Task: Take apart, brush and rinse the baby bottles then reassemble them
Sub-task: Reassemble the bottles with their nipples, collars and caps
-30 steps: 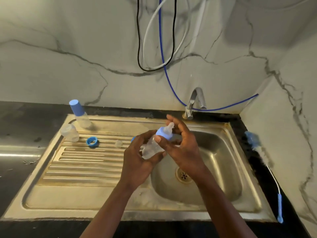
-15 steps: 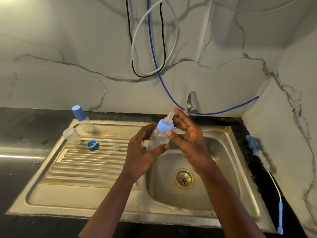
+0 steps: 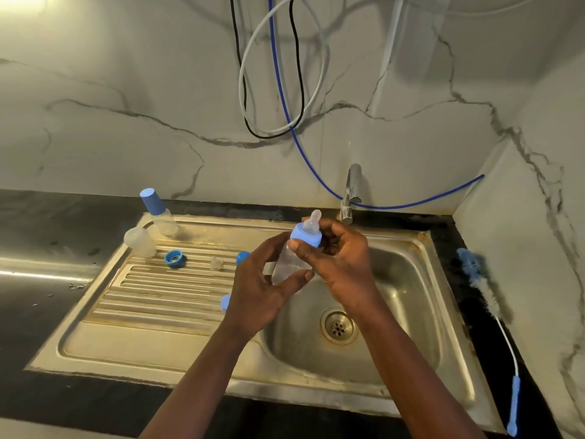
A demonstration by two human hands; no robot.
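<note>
1. capped bottle, open bottle body and blue ring on drainboard.
2. left hand wrapped round clear bottle, held above sink.
3. right hand pinches its blue collar.
4. brush on counter, far right.

Basin: open to the right and front; the tap stands at its rear edge. Drainboard: front ribs free; the rear carries a capped bottle, a clear cup, a blue ring and a small clear piece. A brush lies along the right surface.
</note>
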